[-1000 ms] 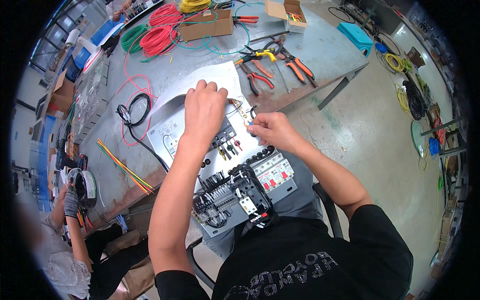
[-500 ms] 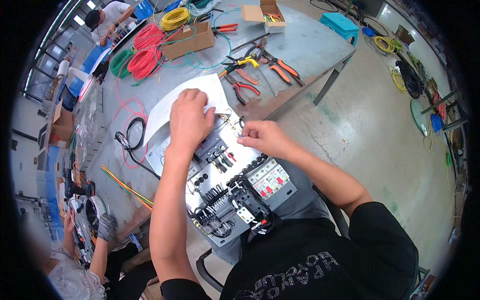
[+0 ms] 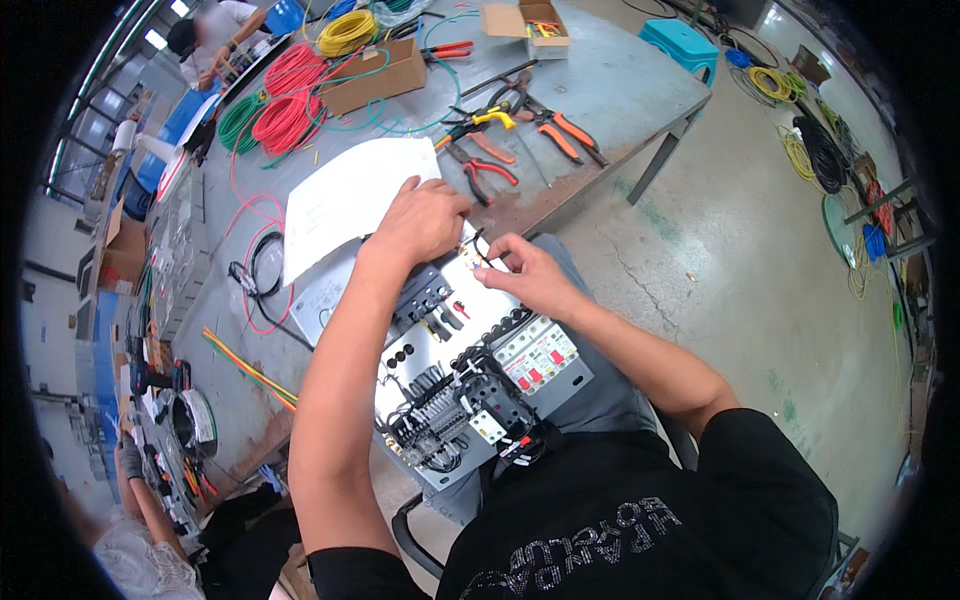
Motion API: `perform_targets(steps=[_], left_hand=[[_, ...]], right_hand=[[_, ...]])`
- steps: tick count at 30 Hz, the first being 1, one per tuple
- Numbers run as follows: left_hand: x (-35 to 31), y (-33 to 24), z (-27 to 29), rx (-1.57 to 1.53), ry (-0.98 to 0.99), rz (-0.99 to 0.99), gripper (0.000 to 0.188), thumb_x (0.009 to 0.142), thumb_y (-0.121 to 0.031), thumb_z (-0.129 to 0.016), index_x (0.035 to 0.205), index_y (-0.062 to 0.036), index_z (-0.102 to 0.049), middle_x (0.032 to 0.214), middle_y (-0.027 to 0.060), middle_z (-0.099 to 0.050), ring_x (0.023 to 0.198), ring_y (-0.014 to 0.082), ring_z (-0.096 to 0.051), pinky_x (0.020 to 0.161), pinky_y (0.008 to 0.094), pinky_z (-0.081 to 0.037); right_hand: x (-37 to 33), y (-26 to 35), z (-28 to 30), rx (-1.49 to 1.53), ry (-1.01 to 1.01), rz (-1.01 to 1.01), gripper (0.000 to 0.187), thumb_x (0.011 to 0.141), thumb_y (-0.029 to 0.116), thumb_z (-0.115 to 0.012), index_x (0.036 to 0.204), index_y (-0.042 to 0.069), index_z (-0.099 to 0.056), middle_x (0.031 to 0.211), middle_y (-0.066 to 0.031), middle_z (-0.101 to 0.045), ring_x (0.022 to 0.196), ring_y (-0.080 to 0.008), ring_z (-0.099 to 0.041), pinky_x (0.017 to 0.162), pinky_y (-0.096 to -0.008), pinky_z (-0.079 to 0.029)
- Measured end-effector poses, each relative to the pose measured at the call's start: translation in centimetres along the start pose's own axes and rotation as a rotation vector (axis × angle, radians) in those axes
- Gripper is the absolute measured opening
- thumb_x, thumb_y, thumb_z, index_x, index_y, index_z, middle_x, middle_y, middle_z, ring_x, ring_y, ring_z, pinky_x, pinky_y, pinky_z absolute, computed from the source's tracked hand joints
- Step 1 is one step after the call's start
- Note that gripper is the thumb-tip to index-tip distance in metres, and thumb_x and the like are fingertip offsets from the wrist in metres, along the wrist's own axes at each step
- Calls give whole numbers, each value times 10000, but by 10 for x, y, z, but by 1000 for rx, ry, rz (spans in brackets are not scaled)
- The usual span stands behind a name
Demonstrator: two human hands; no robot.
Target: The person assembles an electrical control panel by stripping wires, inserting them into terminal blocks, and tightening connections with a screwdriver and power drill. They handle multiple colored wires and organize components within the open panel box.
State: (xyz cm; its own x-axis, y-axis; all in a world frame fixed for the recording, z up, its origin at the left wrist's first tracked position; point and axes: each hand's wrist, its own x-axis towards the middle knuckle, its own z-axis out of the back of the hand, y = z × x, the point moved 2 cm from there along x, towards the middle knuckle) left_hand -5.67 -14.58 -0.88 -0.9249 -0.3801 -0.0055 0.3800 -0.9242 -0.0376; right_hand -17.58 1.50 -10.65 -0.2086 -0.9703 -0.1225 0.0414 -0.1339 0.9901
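Observation:
An electrical mounting panel (image 3: pixel 410 355) rests tilted across my lap and against the table edge, fitted with breakers, terminal strips and black wiring. My left hand (image 3: pixel 425 222) is over its far end, closed with the fingers bent down; the fingertips and whatever they grip are hidden. Close by on the right, my right hand (image 3: pixel 535 280) pinches at a short black wire (image 3: pixel 481 248) above the brass-coloured terminals. A white paper sheet (image 3: pixel 350 200) lies over the panel's far left corner, beside my left hand. Red-switched breakers (image 3: pixel 540 360) sit at the near right of the panel.
Pliers and cutters (image 3: pixel 565 135) lie on the metal table (image 3: pixel 620 85) beyond the panel. Red wire coils (image 3: pixel 290 105) and a cardboard box (image 3: pixel 375 78) stand further left. A co-worker's gloved hand (image 3: pixel 130 460) is at lower left. A blue stool (image 3: pixel 680 45) stands far right.
My left hand has moved right, away from the paper, toward my right hand. The paper has settled flatter and to the left. The co-worker's gloved hand at lower left has shifted left.

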Motion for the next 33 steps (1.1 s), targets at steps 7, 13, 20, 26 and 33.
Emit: perform_targets(steps=[7,13,20,26,33], left_hand=[[-22,15,6,-10,-56,8,161,877,-161,-589,902,-52,-705,971,144,-716,1115,339,-628,1123,505,-411],[-62,18,24,89,-251,102,162,867,-147,-625,939,-46,-729,1026,116,-723,1163,340,-615,1144,554,-388],[-81,21,12,-37,-211,144,212,881,-154,-661,1044,-60,-758,1206,131,-710,1240,347,-589,1140,498,-399],[-92,-1,16,-174,-148,62,232,863,-139,-729,1085,-84,-766,1269,122,-692,1344,355,-549,1193,538,-360],[-113,-17,14,-260,-155,72,231,833,-124,-778,1062,-110,-758,1241,68,-698,1341,299,-561,1219,558,-329]], right_hand=[[-5,4,-30,183,65,-11,475,843,347,-866,1124,66,-606,709,33,-562,626,-54,-463,575,-274,-377],[-7,15,-51,88,67,7,461,873,251,-857,1165,69,-551,755,34,-593,681,-40,-509,613,-242,-403],[-1,2,-54,15,76,-67,519,811,401,-863,1084,61,-582,751,-34,-605,688,-132,-556,645,-330,-465],[1,-11,-55,77,158,-53,388,894,252,-830,1109,70,-562,806,4,-640,715,-52,-545,624,-257,-429],[4,-4,-57,207,227,-37,374,924,218,-822,1139,57,-561,839,2,-674,734,-34,-579,622,-230,-437]])
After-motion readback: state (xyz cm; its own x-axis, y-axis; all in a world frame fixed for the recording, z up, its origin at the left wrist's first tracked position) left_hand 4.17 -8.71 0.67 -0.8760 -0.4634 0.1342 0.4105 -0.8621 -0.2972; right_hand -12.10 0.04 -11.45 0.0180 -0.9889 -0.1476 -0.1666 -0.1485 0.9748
